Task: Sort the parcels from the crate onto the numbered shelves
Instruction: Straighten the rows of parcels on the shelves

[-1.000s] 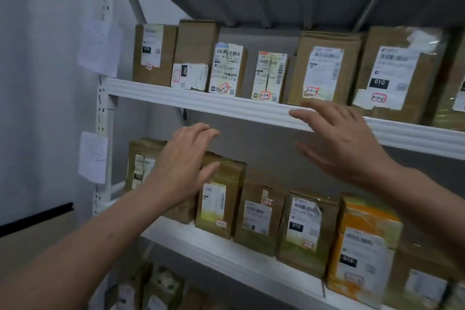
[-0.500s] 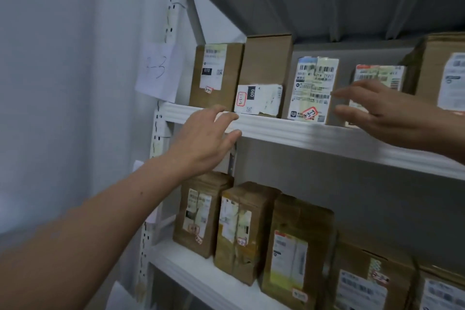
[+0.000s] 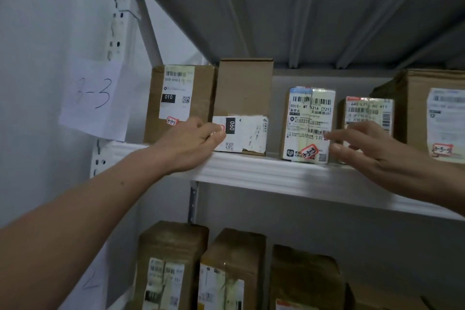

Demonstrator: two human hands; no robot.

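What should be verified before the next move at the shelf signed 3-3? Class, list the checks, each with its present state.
1. Sign: the white paper sheet reads 3-3: ok.
2. Sticker: the small white-labelled parcel carries 3-3-3: ok.
3. Sticker on the tall brown cardboard box with the 090 label: covered by the left hand: cannot tell.
4. Grip of the left hand on that box: cannot tell.
5. The right hand is open, fingertips at the small parcel: ok.
6. Both parcels stand upright on the white metal shelf: ok.
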